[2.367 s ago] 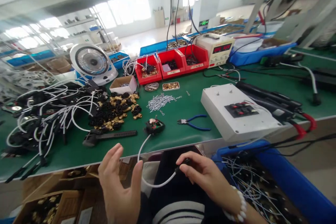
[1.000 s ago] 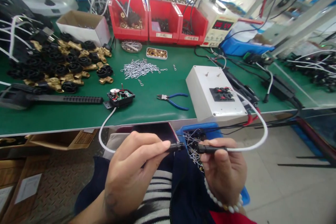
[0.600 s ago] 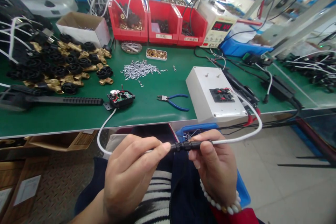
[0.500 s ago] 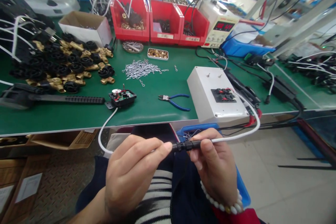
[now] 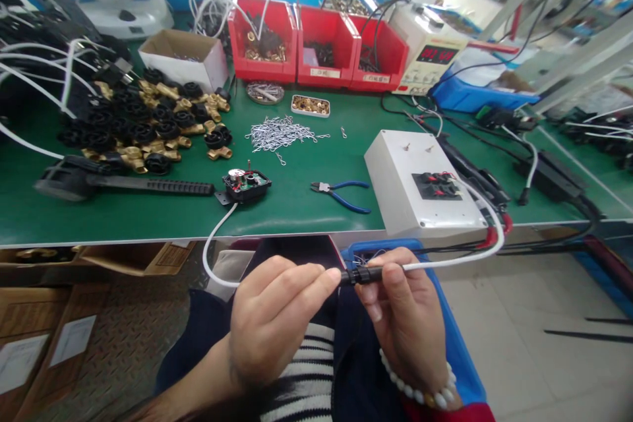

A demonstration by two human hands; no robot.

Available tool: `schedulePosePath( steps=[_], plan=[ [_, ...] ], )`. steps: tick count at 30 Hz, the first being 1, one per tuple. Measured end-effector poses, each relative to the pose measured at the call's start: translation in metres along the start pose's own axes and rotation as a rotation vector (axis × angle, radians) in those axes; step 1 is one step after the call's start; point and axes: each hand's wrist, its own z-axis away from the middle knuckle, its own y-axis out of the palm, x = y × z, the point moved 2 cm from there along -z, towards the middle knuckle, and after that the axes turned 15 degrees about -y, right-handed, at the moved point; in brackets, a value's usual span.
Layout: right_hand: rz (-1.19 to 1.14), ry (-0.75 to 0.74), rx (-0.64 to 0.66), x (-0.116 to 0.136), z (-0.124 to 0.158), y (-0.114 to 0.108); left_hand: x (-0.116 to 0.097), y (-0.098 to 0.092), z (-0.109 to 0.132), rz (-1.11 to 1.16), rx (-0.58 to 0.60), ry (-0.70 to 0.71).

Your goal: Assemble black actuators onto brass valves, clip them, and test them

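Grip of the left hand point(image 5: 281, 320) was pinched around a black connector point(image 5: 347, 277), its end projecting past the fingertips. Grip of the right hand point(image 5: 410, 320) was clasped on a second black connector point(image 5: 370, 274). Both connectors met end to end between the hands, short of the near edge of the green surface point(image 5: 306, 221); whether they were fully locked could not be determined. A white cable point(image 5: 209, 250) looped from the left hand up to a black housing point(image 5: 246, 186) with exposed circuitry, lying on the surface. A second white cable point(image 5: 497, 234) curved from the right hand to a terminal block point(image 5: 436, 186) on a pale box point(image 5: 395, 175). Blue-handled pliers point(image 5: 349, 184) lay between housing and box. Metal clips point(image 5: 277, 134) were heaped behind the pliers, toward three red bins point(image 5: 324, 74).
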Motion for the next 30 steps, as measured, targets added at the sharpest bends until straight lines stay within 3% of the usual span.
schedulePosePath(
  steps=[3, 4, 6, 8, 10, 12, 13, 15, 17, 20, 24, 27, 30],
  plan=[
    [0.128, 0.038, 0.078, -0.010, 0.000, -0.017, 0.015, -0.006, -0.015, -0.030, 0.141, -0.083],
    [0.201, 0.076, 0.118, -0.015, 0.000, -0.026, 0.026, -0.011, -0.021, -0.097, 0.122, -0.141],
    [0.361, 0.215, 0.236, -0.026, 0.002, -0.045, 0.055, -0.026, -0.032, -0.304, -0.035, -0.301],
    [0.501, 0.430, 0.468, -0.033, 0.006, -0.063, 0.088, -0.036, -0.039, -0.484, -0.141, -0.406],
    [0.593, 0.592, 0.801, -0.027, 0.006, -0.074, 0.116, -0.035, -0.044, -0.536, -0.046, -0.497],
    [0.654, 0.551, 1.043, -0.005, -0.004, -0.075, 0.130, -0.029, -0.047, -0.518, 0.028, -0.590],
    [0.690, 0.444, 1.050, 0.010, -0.016, -0.073, 0.130, -0.026, -0.047, -0.477, 0.023, -0.637],
    [0.821, 0.095, 0.844, 0.043, -0.053, -0.069, 0.119, -0.022, -0.047, -0.249, -0.017, -0.765],
    [1.069, -0.263, 0.545, 0.067, -0.101, -0.069, 0.098, -0.019, -0.045, 0.199, 0.012, -0.950],
    [1.274, -0.558, 0.147, 0.071, -0.173, -0.079, 0.061, -0.014, -0.039, 0.791, 0.163, -1.145],
    [1.220, -0.364, 0.189, 0.035, -0.232, -0.089, 0.031, -0.018, -0.034, 0.875, 0.237, -1.154],
    [1.310, -0.208, 0.239, 0.021, -0.237, -0.091, 0.025, -0.024, -0.034, 0.812, 0.274, -1.170],
    [1.292, -0.212, 0.204, 0.021, -0.234, -0.091, 0.024, -0.030, -0.037, 0.782, 0.257, -1.184]
  ],
)
